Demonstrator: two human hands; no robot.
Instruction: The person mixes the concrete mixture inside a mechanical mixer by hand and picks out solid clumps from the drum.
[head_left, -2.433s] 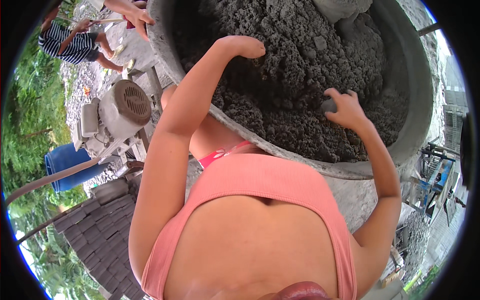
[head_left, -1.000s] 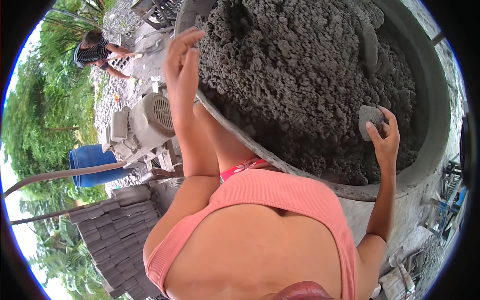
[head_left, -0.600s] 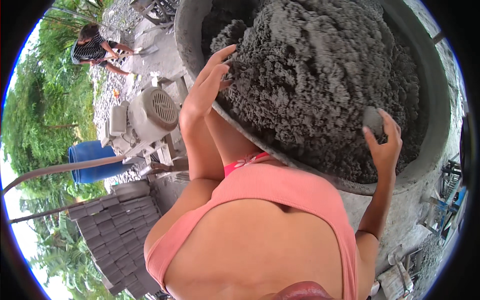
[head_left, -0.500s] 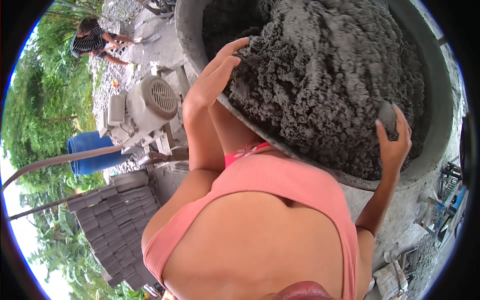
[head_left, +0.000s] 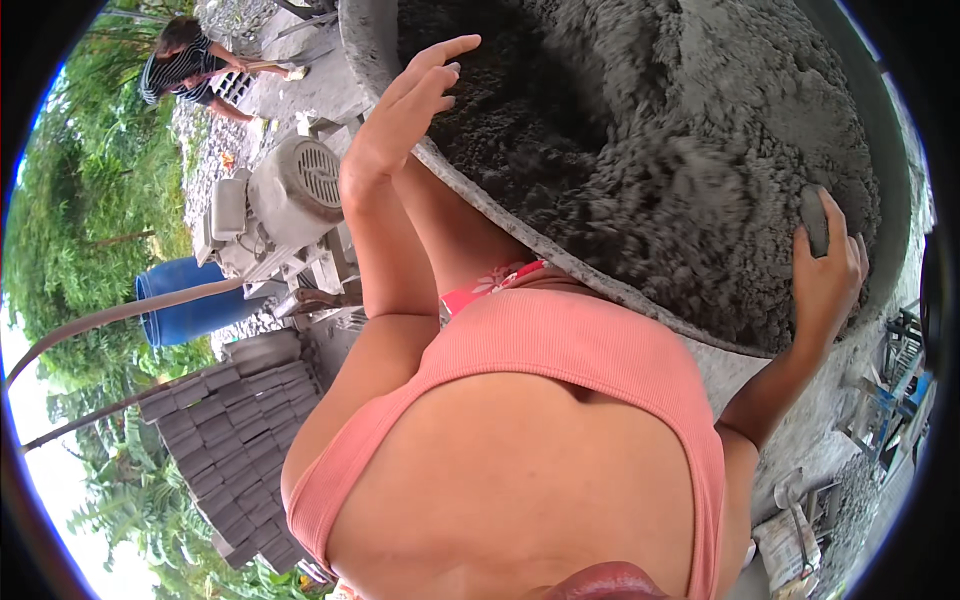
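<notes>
Damp grey cement mix (head_left: 690, 160) fills a large round mixing drum (head_left: 480, 205) in front of me; part of it is blurred by motion. My left hand (head_left: 400, 115) is over the near left rim with its fingers stretched out and apart, holding nothing. Beneath those fingers lies a darker hollow in the mix. At the drum's right side, my right hand (head_left: 832, 265) grips a smooth, grey, oblong piece (head_left: 815, 222) between thumb and fingers, against the mix. What kind of piece it is, I cannot make out.
Left of the drum stands a grey electric motor (head_left: 295, 190) on a frame. A blue barrel (head_left: 190, 305) lies beyond it, near a hose (head_left: 130, 310). Stacked grey blocks (head_left: 235, 450) are at lower left. Another person (head_left: 185, 70) bends with a long-handled tool at far left.
My left hand has lifted off the mix and moved left. My right hand has shifted right with the grey piece. The heap has moved right, baring a dark hollow on the left.
</notes>
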